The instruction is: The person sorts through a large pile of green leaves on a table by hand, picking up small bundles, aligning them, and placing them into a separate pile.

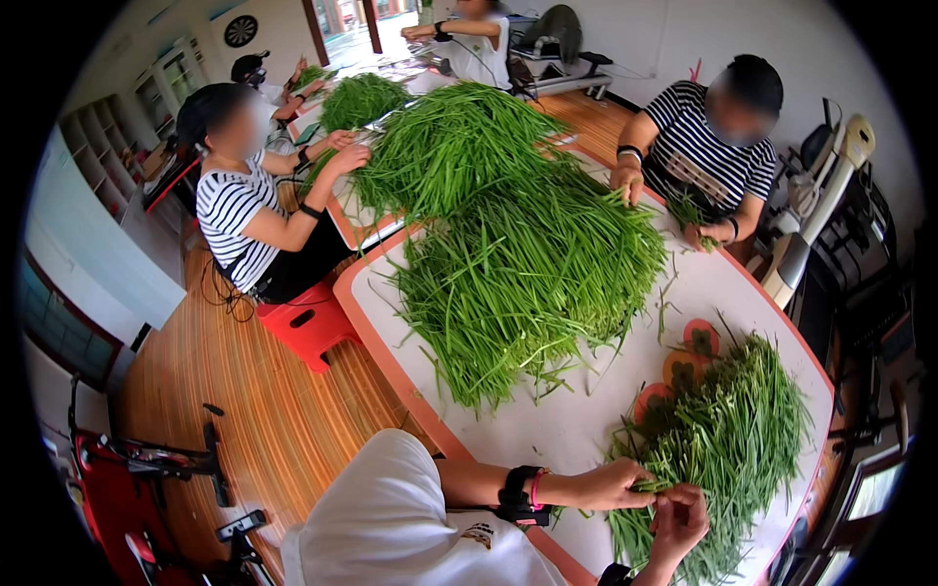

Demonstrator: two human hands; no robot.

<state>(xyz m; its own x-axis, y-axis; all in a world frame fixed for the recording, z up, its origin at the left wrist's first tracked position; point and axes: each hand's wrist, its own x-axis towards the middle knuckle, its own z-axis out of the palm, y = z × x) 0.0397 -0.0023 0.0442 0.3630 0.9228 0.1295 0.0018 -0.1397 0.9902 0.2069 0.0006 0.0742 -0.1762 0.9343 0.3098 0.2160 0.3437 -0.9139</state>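
Head view: the left hand (611,485) and right hand (679,518) meet at the near table (576,420) edge, both pinching one green stalk (653,488) between fingertips. Just beside them lies a smaller heap (728,439), seemingly the sorted part. The big pile (518,244) mid-table looks untouched, so most work remains. Two people in striped shirts handle stalks opposite.

Green stalks (528,264), white table (576,420) w/ orange rim, red stool (308,322), b/w striped shirts (230,210).
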